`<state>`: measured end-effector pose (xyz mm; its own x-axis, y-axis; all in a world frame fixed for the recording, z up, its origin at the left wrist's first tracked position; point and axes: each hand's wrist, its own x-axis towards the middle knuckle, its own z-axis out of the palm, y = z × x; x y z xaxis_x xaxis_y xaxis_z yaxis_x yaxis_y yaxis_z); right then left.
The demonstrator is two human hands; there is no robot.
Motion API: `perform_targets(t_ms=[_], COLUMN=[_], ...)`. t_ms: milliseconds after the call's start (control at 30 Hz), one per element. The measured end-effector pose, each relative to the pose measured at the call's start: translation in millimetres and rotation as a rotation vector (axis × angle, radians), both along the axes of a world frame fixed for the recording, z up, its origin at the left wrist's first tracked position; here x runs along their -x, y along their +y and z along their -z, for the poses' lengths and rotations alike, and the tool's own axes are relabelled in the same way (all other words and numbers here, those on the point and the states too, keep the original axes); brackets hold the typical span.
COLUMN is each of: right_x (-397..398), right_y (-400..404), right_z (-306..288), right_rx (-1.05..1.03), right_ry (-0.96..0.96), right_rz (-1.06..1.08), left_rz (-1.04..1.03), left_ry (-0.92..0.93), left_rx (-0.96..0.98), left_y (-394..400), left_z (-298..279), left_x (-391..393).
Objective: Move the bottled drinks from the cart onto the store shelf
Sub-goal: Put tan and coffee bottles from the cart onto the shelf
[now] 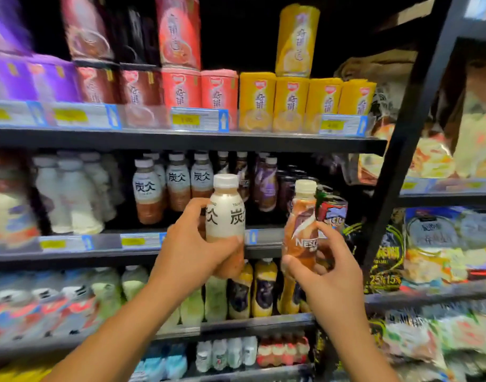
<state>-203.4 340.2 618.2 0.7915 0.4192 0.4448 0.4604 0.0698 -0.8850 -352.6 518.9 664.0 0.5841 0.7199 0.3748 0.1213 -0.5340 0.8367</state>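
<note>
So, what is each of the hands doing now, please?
Left hand: holds the white-labelled bottle.
Right hand: holds the orange-brown Nescafe bottle.

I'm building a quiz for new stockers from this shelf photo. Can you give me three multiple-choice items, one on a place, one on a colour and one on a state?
1. Where do bottles matching the left hand's bottle stand?
A. top shelf
B. middle shelf
C. bottom shelf

2. What colour is the cap of the Nescafe bottle?
A. red
B. cream
C. black

3. What is the right hand doing?
A. hanging open
B. gripping a bottle
C. pressing a price tag

Answers:
1 B, the same label shows on the matching bottles there.
2 B, its cap is pale cream.
3 B, its fingers curl round the Nescafe bottle; the left hand grips too.
</note>
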Motion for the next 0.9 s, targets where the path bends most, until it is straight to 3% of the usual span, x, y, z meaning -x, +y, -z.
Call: perform_targets(t_ms=[267, 567, 800, 900], right_x=[7.1, -28.4, -49.0, -54.6], right_y=[75.8, 124.2, 143.2, 155.7], right_z=[-10.7, -30.8, -44.7, -46.6], right_rx=[0.08, 0.156, 0.258, 0.395], right_ry=[-0.023, -0.118, -0.134, -0.142], right_rz=[-0.098, -0.11, -0.036, 0.038], left_rz=[-0.156, -0.258, -0.31, -0.275], left_ry=[-0.026, -0.048, -0.03, 0.014], left_rx=[0.024, 0.064, 0.045, 0.031], left_y=[64.6, 112.7, 129.7, 134.1], left_z=[-7.4, -13.6, -15.6, -10.5], left_x=[33.4, 12.0, -9.8, -15.3])
